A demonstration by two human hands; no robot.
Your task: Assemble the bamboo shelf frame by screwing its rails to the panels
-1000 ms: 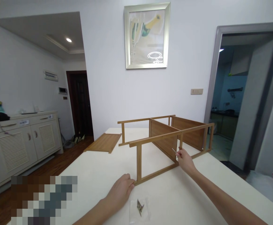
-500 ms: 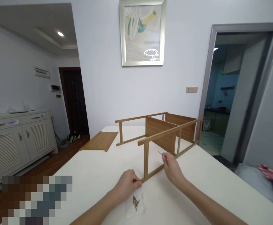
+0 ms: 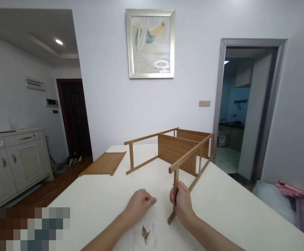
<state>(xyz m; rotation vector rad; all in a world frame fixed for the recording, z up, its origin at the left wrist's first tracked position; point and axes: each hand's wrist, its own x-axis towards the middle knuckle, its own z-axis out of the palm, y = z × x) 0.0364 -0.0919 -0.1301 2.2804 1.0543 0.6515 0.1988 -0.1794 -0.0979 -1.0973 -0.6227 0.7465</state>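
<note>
Nearest the person, a small clear bag (image 3: 138, 241) lies flat on the white table (image 3: 89, 209), with several slim, pointed metal fasteners (image 3: 145, 235) clustered in or on it (the film is too faint to tell which). Just beyond it rests the left hand (image 3: 140, 205), fingers loosely curled; whether they pinch anything cannot be told. The right hand (image 3: 184, 202) is closed around the short upright bar at the near end of the wooden frame (image 3: 189, 153); anything else in its palm is hidden. The frame lies on the table, reaching away to the right, with two wooden panels (image 3: 176, 150) fitted across it. A loose panel (image 3: 103, 164) lies flat at the table's left. Beyond the table's left side stands a cream cabinet (image 3: 29, 150), its louvred doors shut, contents unseen.
</note>
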